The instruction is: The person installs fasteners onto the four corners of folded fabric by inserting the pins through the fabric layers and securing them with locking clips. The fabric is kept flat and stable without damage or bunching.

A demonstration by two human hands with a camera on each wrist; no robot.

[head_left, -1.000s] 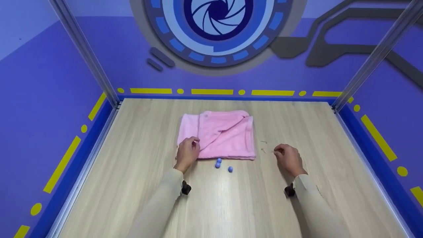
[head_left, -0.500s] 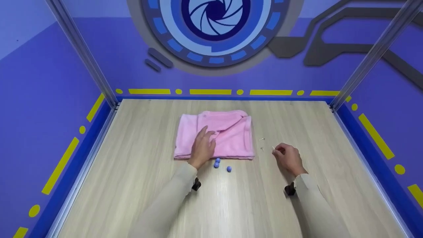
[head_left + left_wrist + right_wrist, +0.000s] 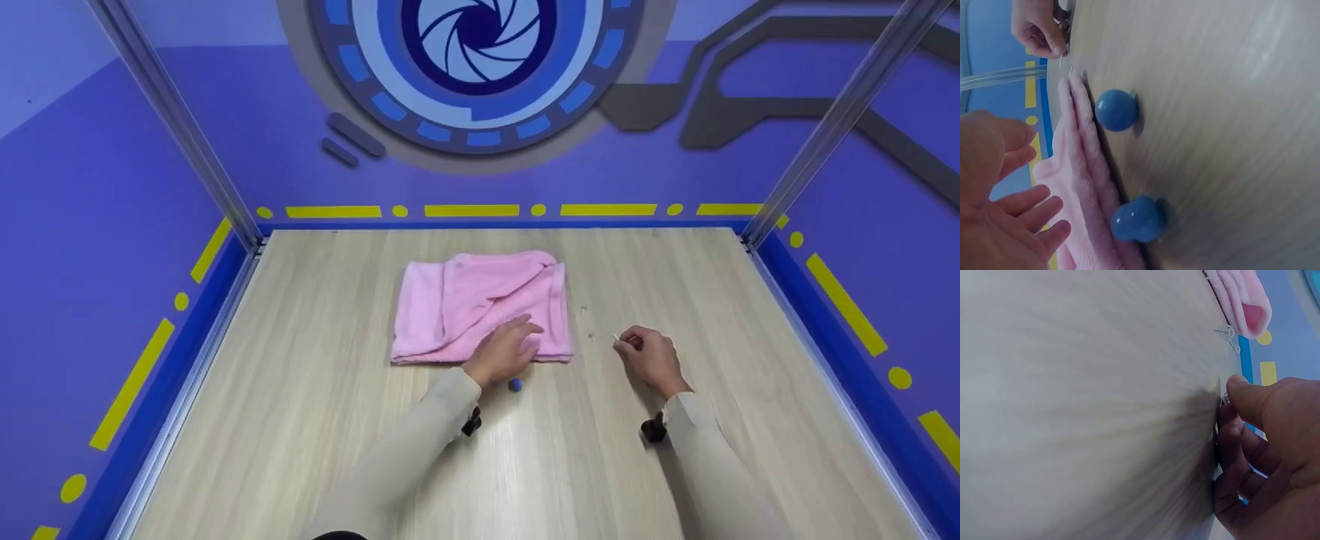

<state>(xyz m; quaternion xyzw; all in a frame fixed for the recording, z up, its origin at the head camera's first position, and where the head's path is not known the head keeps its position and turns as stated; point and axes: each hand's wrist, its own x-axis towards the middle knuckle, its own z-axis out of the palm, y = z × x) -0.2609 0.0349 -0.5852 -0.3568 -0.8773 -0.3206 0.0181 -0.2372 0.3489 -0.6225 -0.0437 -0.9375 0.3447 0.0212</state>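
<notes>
My right hand pinches a clear push pin between thumb and fingertips, low over the wooden table right of the pink towel. Two more clear push pins lie on the table between that hand and the towel. Fingers spread and bent a little, my left hand hovers over the towel's front edge and holds nothing. One blue ball sits apart in front of the towel. A touching pair of blue balls rests by the towel edge in the left wrist view; the left hand hides this pair in the head view.
The wooden table is bounded by blue-purple walls with yellow markings at the back and sides. Metal posts stand at the back corners. The towel lies folded, with a loose flap across its top.
My left hand has opened and moved right from the towel's left part to its front right, now covering the ball pair. The right hand keeps its pinch in nearly the same place.
</notes>
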